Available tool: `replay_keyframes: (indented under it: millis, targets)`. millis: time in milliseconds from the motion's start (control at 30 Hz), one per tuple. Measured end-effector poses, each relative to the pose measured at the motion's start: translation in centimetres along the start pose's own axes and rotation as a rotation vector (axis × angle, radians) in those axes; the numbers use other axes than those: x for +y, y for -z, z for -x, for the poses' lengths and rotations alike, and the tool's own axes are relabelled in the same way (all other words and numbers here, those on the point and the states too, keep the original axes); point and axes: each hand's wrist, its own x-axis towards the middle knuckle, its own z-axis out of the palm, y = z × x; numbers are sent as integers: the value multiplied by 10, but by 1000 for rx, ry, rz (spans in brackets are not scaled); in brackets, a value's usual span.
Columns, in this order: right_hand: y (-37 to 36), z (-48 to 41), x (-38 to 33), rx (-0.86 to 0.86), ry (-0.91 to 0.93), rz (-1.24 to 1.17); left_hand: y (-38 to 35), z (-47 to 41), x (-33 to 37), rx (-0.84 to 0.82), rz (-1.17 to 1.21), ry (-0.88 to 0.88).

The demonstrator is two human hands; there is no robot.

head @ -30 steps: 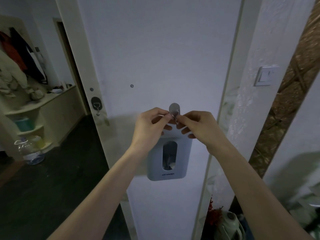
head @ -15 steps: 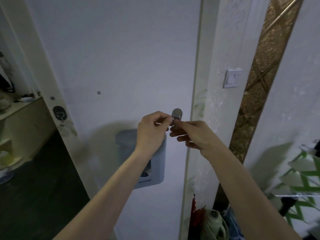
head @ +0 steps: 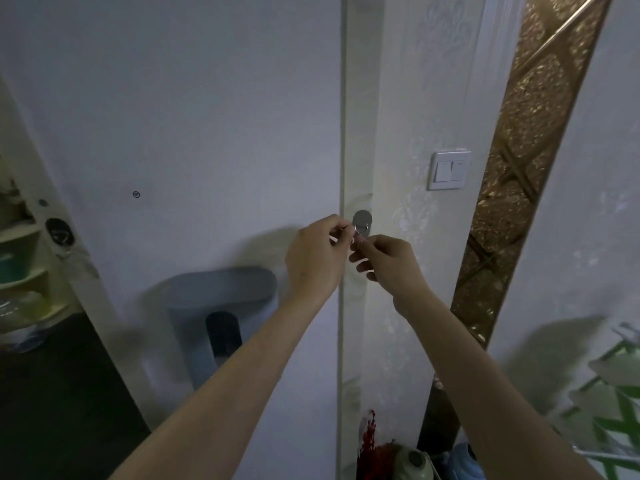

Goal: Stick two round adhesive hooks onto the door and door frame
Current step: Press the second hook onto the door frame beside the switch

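Both hands (head: 353, 251) carried hook (head: 362, 221) onto door frame (head: 356, 133).

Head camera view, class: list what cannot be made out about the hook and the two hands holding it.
1. Lower part of the round hook: covered by fingertips of the left hand and right hand.
2. Whether the hook already touches the door frame or is held just off it: one view, cannot tell.
3. Its adhesive back: faces away from the camera.
4. A second hook: none seen.
5. Grey holder on the door: blurred.
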Motion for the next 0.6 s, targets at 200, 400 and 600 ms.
replay_keyframes:
  millis: [200, 400, 600]
  targets:
    - [10, -27, 13, -50, 80, 46, -16, -9, -1, 35, -91, 14]
    - [14, -46, 22, -103, 145, 77, -23, -17, -7, 62, -176, -1]
    - [16, -57, 29, -121, 178, 82, -28, -24, -8, 70, -238, -19]
